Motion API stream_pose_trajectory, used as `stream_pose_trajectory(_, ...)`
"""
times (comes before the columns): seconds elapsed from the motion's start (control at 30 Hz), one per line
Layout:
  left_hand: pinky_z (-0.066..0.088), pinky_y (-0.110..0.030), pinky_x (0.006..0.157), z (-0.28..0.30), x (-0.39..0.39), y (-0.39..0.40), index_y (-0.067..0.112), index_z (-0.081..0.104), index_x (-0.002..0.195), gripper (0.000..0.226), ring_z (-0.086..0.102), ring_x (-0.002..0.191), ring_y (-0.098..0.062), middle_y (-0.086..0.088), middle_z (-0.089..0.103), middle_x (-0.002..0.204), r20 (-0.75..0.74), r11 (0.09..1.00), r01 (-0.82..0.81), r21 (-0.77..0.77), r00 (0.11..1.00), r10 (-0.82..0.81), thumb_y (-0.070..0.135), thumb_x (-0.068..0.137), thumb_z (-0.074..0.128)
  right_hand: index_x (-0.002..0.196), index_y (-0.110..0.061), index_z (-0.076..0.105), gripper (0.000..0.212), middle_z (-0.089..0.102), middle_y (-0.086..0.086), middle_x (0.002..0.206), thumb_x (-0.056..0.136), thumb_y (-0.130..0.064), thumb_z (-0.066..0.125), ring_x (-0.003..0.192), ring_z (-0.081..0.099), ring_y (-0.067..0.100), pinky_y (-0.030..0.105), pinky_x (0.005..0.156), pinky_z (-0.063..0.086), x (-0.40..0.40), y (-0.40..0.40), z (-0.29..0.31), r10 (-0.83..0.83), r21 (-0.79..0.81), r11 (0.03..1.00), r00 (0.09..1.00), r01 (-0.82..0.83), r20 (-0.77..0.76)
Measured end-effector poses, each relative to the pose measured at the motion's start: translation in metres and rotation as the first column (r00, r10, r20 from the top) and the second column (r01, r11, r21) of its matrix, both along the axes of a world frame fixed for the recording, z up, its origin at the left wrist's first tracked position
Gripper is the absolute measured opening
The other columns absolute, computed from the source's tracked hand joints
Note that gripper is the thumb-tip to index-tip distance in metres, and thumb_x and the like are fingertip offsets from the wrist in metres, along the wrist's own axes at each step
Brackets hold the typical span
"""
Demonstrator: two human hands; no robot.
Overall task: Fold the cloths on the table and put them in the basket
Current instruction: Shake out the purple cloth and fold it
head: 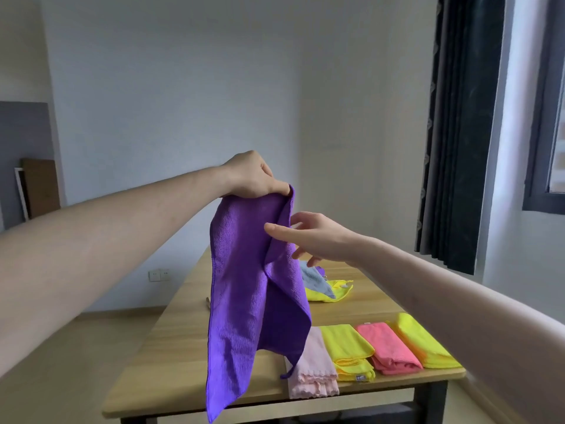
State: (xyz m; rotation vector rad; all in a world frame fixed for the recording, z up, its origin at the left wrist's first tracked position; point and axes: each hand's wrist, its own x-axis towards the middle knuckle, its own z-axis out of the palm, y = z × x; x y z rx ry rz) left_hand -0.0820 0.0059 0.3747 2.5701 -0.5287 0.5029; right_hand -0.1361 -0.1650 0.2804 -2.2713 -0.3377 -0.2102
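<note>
Left hand (255, 175) pinches purple cloth (244, 301) (hanging); right hand (315, 237) touches edge

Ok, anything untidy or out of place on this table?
Mostly neat: four folded cloths sit in a row. The blue and yellow cloths farther back lie crumpled in a heap, unfolded. No basket is visible.

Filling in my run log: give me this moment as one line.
left hand: grips purple cloth top, raised | right hand: open at its edge | four folded cloths on table | basket: unseen
</note>
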Motion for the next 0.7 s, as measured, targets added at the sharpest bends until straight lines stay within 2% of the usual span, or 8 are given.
stream_pose_trajectory(0.07,0.051,-0.03,0.06,0.001,-0.001,0.001,0.012,0.072,0.07,0.049,0.06,0.063,-0.02,-0.001,0.068,0.069,0.011,1.0,-0.003,-0.002,1.0,0.003,0.06,0.068,0.075,0.102,-0.027,0.068,0.065,0.075,-0.005,0.095,0.064,-0.08,0.07,0.08,0.073,0.014,0.038,0.071,0.064,0.004,0.007,0.0,-0.062,-0.051,0.996,0.994,0.067,0.09)
stream_pose_trajectory(0.17,0.045,-0.03,0.058,0.001,0.0,0.006,0.02,0.067,0.065,0.041,0.055,0.061,-0.02,-0.001,0.06,0.065,0.042,1.0,-0.008,0.029,0.999,0.007,0.06,0.07,0.076,0.086,-0.021,0.069,0.027,0.073,-0.001,0.084,0.076,-0.047,0.072,0.08,0.069,0.021,0.036,0.072,0.06,0.013,0.005,0.002,-0.163,-0.159,0.965,0.952,0.209,0.26)
stream_pose_trajectory(0.2,0.046,-0.03,0.058,0.001,0.001,0.01,0.021,0.066,0.063,0.041,0.055,0.061,-0.02,-0.001,0.059,0.064,0.059,0.999,-0.019,0.046,0.998,0.016,0.06,0.07,0.076,0.081,-0.018,0.069,0.02,0.072,0.002,0.081,0.078,-0.037,0.069,0.079,0.068,0.025,0.036,0.069,0.059,0.015,0.003,0.003,-0.19,-0.183,0.951,0.938,0.249,0.291)
stream_pose_trajectory(0.27,0.052,-0.033,0.062,0.0,0.006,0.021,0.015,0.069,0.063,0.048,0.061,0.066,-0.019,-0.001,0.067,0.066,0.119,0.992,-0.072,0.106,0.991,0.059,0.061,0.07,0.076,0.081,-0.018,0.07,0.014,0.07,0.003,0.08,0.08,-0.031,0.065,0.079,0.067,0.03,0.034,0.064,0.055,0.019,-0.004,0.003,-0.239,-0.24,0.912,0.906,0.333,0.348)
stream_pose_trajectory(0.4,0.046,-0.028,0.057,-0.012,0.014,0.048,0.02,0.069,0.06,0.053,0.062,0.067,-0.019,0.005,0.064,0.06,0.194,0.944,-0.154,0.293,0.976,0.099,0.073,0.067,0.075,0.096,-0.028,0.074,0.016,0.064,0.0,0.088,0.092,-0.035,0.061,0.083,0.06,0.031,0.03,0.069,0.046,0.029,-0.027,0.005,-0.321,-0.322,0.824,0.854,0.465,0.41)
stream_pose_trajectory(0.53,0.038,-0.029,0.053,-0.031,0.032,0.068,0.014,0.059,0.06,0.063,0.054,0.06,-0.021,0.001,0.056,0.055,0.203,0.899,-0.176,0.401,0.974,0.1,0.075,0.071,0.073,0.084,-0.027,0.072,0.016,0.067,-0.001,0.074,0.092,-0.028,0.059,0.074,0.067,0.026,0.03,0.067,0.051,0.047,-0.044,0.004,-0.351,-0.275,0.845,0.863,0.459,0.363)
stream_pose_trajectory(0.63,0.04,-0.028,0.057,-0.042,0.049,0.079,0.023,0.065,0.066,0.044,0.059,0.07,-0.018,0.006,0.063,0.067,0.179,0.895,-0.187,0.404,0.976,0.123,0.064,0.076,0.076,0.079,-0.022,0.071,0.023,0.069,0.001,0.055,0.087,-0.013,0.051,0.052,0.07,0.018,0.03,0.062,0.059,0.061,-0.048,0.004,-0.373,-0.212,0.864,0.863,0.457,0.341)
stream_pose_trajectory(0.7,0.042,-0.028,0.061,-0.045,0.061,0.085,0.028,0.068,0.072,0.031,0.062,0.079,-0.017,0.009,0.066,0.076,0.171,0.901,-0.213,0.379,0.973,0.158,0.057,0.081,0.075,0.083,-0.021,0.071,0.031,0.07,0.004,0.056,0.084,-0.004,0.045,0.05,0.07,0.021,0.029,0.058,0.06,0.07,-0.05,0.01,-0.397,-0.162,0.87,0.857,0.465,0.327)
